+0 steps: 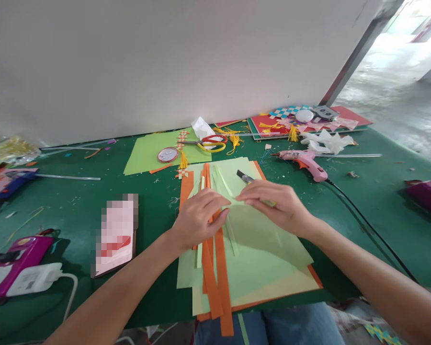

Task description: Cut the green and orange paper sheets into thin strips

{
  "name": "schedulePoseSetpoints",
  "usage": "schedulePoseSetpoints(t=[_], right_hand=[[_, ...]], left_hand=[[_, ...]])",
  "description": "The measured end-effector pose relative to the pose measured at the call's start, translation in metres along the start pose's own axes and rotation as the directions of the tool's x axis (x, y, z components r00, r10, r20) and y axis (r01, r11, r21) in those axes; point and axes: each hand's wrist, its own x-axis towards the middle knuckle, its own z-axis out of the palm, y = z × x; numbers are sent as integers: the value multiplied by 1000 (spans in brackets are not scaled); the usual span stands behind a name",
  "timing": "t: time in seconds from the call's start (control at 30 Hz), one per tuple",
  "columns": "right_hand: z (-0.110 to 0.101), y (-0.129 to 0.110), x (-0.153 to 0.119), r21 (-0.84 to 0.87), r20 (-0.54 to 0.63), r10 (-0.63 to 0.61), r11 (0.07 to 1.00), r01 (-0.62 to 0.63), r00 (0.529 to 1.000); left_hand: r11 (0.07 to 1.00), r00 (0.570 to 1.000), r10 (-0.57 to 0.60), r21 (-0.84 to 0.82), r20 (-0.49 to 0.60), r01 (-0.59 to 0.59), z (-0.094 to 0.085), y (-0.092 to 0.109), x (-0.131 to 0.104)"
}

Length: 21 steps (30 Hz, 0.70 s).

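My left hand (pixel 203 218) and my right hand (pixel 276 205) meet above a stack of pale green paper sheets (pixel 266 268), fingertips pinched almost together. Between them is a pale green paper strip (pixel 223 181), partly hidden by the fingers. Beneath my left hand, long orange paper strips (pixel 221 282) run over the stack and past the table's near edge. A narrow light green strip (pixel 199 256) lies beside them. A craft knife (pixel 243 177) lies on the sheets just behind my right hand, its handle partly covered.
Scissors (pixel 210 143) and a round tin (pixel 167 154) lie on green paper (pixel 140 153) behind the stack. A pink glue gun (pixel 303 160) with a trailing cord is at right. A phone (pixel 117 235) and a power strip (pixel 25 254) are at left. A wall (pixel 158 62) closes the back.
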Motion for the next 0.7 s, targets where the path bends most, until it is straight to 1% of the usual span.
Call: schedulePoseSetpoints(t=[0.03,0.07,0.1,0.13,0.17,0.23,0.27,0.3,0.37,0.43,0.47,0.5,0.53,0.57,0.6,0.63,0.67,0.7], right_hand=[[-4,-2,1,51,-97,93,995,-88,991],[-8,-4,3,121,-181,199,976,-179,963],[-13,-5,4,216,-241,299,944,-250,923],[-18,-6,5,325,-271,383,900,-290,883],[-24,-5,6,437,-277,448,846,-304,850],[-34,-4,9,618,-234,540,724,-305,808],[-37,-3,9,678,-189,569,665,-313,800],[-40,-2,10,723,-131,582,610,-324,803],[-40,-1,10,780,20,553,512,-359,833],[-35,-1,9,816,178,464,423,-393,868],[-30,-2,8,826,250,413,381,-415,876],[-26,-2,7,829,312,372,343,-442,874],[-21,-2,6,826,362,347,312,-470,865],[-16,-2,5,817,399,339,292,-498,852],[-11,-2,5,804,423,344,285,-522,838],[-7,-3,4,790,433,355,293,-538,829],[-4,-3,4,777,433,371,309,-549,821],[-1,-3,4,765,428,384,329,-554,818]], left_hand=[[998,998,-47,-54,-51,44,-1,2,1],[992,991,-89,-99,-98,79,-3,4,3],[985,982,-130,-135,-134,112,-4,6,4],[975,972,-173,-166,-157,147,-5,8,5],[961,960,-224,-199,-166,190,-7,10,5],[917,922,-341,-281,-182,284,-8,11,5],[887,897,-400,-326,-190,327,-9,12,5],[853,869,-456,-374,-193,364,-9,11,5],[773,814,-550,-482,-184,413,-10,11,4],[676,771,-621,-594,-139,437,-11,9,4],[617,760,-643,-652,-93,441,-11,9,5],[546,761,-649,-706,-15,451,-11,9,5],[459,768,-632,-750,101,476,-11,10,6],[356,773,-583,-777,249,519,-11,11,7],[247,767,-496,-780,407,574,-11,12,7],[155,742,-393,-756,543,636,-10,15,8],[84,715,-296,-728,633,680,-10,18,9],[48,697,-246,-709,674,703,-9,21,9]])
